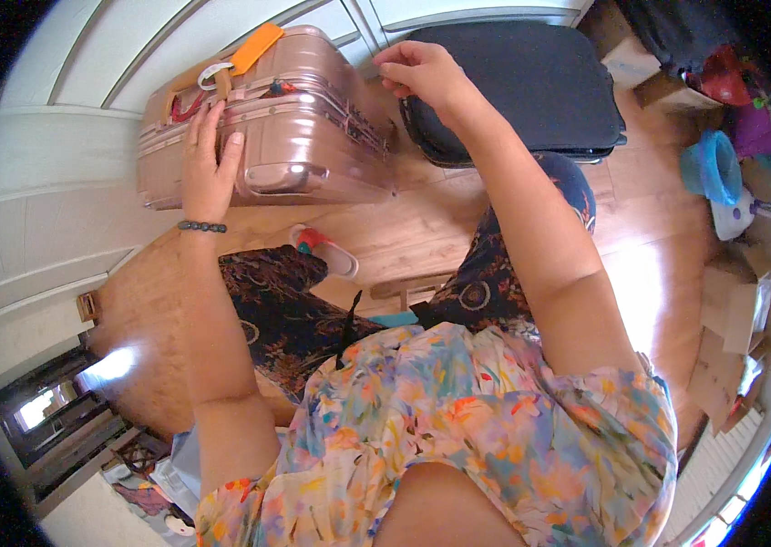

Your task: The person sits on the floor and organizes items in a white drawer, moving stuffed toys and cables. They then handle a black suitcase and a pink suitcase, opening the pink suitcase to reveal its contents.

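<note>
A shiny rose-pink hard-shell suitcase (pixel 313 128) stands on the floor ahead of me, to the left. My left hand (pixel 210 169), with a dark bead bracelet on the wrist, rests on its near side, fingers stretched out and thumb apart, just below the carry handle. An orange luggage tag (pixel 256 49) on a white loop (pixel 214 77) hangs at that handle. In the air between this suitcase and a black suitcase (pixel 522 82) is my right hand (pixel 424 75). Its fingers are loosely bent and apart, with nothing visible in them.
A white slipper (pixel 340 260) lies on the wooden floor (pixel 313 217) between my knees and the pink suitcase. White panelled doors (pixel 85 55) rise close behind the suitcases. To the right are a blue bin (pixel 718 169) and cardboard boxes (pixel 727 301).
</note>
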{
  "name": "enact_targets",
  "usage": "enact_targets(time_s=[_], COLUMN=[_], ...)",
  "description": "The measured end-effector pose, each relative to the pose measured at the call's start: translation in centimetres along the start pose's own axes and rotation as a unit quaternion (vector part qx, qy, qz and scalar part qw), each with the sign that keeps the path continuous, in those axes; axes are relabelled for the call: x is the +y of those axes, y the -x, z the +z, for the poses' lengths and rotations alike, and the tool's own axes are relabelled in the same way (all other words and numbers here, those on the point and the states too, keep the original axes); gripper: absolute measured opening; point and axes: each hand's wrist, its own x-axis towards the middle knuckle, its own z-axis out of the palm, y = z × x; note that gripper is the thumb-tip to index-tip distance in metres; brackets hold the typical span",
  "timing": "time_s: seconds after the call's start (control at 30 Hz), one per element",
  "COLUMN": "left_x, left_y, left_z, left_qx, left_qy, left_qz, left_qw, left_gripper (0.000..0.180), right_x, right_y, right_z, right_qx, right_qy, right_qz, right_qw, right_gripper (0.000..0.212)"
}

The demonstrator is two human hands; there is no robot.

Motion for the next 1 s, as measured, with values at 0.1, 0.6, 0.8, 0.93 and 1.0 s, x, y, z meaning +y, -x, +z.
enact_targets(time_s=[0.1,0.6,0.8,0.93,1.0], left_x=[-0.5,-8.2,-22.1,-23.4,-21.3], left_y=[0.0,0.7,4.3,4.4,4.1], left_z=[0.2,-2.8,-3.8,-2.6,-2.5], left_qx=[-0.013,0.14,0.133,0.061,0.06], left_qy=[0.012,0.086,-0.063,0.165,0.207], left_qz=[0.004,-0.171,-0.32,-0.41,-0.401], left_qw=[1.0,0.972,0.936,0.895,0.89], left_gripper=[0.044,0.045,0.073,0.082,0.081], right_x=[0.3,0.5,-1.0,0.6,1.1], right_y=[0.1,0.9,5.3,5.2,4.3], right_z=[-0.5,2.0,8.8,12.3,12.9], right_qx=[0.006,0.015,-0.023,-0.05,-0.023], right_qy=[-0.001,0.169,0.268,0.253,0.256], right_qz=[-0.006,-0.103,-0.222,-0.18,-0.183], right_qw=[1.0,0.98,0.937,0.949,0.949], right_gripper=[0.019,0.032,0.073,0.094,0.095])
